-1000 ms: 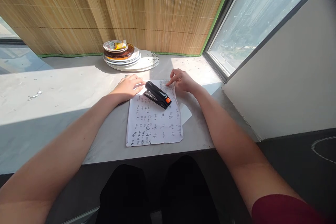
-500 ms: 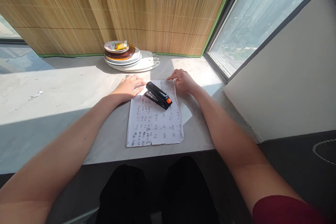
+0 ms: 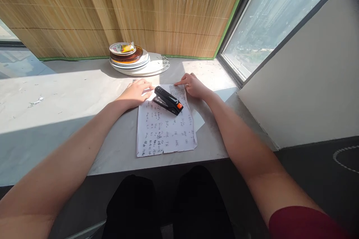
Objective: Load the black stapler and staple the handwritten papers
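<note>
A sheet of paper [image 3: 165, 130] covered in handwriting lies on the grey ledge [image 3: 70, 97]. A black stapler [image 3: 167, 100] with an orange end rests across its upper part. My left hand [image 3: 136, 92] lies flat with fingers stretched out on the paper's top left corner, just left of the stapler. My right hand [image 3: 193, 84] rests at the top right corner, its index finger pointing left along the paper's top edge and the other fingers curled. Neither hand holds the stapler.
A stack of plates [image 3: 131, 59] with a yellow wrapper [image 3: 126, 48] on top stands at the back by the bamboo blind [image 3: 140, 11]. A window [image 3: 269, 15] and white wall panel [image 3: 305, 74] rise at the right. My dark-trousered knees [image 3: 168, 205] are below the ledge.
My right index finger has slid a little leftward along the paper's top edge. The paper has turned slightly. My left hand and the stapler stay about where they were.
</note>
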The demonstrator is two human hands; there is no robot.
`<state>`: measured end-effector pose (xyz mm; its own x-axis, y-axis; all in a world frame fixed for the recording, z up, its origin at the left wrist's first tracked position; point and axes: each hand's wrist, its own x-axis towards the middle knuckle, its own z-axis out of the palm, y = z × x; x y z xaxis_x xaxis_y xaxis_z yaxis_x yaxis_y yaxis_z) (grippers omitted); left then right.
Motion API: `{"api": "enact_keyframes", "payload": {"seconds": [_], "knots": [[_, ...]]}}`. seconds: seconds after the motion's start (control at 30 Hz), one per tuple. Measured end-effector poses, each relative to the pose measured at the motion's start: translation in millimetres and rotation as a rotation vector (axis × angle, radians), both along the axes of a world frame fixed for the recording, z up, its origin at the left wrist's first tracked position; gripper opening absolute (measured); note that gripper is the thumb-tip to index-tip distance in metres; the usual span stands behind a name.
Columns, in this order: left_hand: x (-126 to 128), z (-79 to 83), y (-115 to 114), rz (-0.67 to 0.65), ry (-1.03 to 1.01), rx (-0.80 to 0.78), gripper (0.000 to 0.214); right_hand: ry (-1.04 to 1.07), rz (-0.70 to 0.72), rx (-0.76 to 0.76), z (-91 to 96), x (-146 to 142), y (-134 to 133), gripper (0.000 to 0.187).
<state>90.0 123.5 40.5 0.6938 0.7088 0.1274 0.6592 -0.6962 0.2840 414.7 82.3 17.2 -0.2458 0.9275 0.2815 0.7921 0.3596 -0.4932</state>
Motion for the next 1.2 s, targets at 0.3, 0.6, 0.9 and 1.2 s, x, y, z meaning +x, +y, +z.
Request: {"api": "enact_keyframes", "payload": {"seconds": [0.3,0.6,0.9,1.2], "knots": [[0.0,0.8,-1.0,0.017,0.024,-0.004,0.039,-0.038,0.022,-0.030,2.8,-2.0,-1.8,0.057],[0.6,1.4,-1.1,0.010,0.024,-0.006,0.040,-0.016,0.011,0.008,-0.2,-1.2,0.6,0.054],[0.1,1.6,-1.4,0.021,0.020,-0.008,0.038,-0.030,0.009,0.000,2.0,-4.0,0.0,0.051],[0.2,2.1,-1.3,0.020,0.024,-0.024,0.035,0.016,-0.012,0.023,9.3,-7.9,-5.1,0.040]]}}
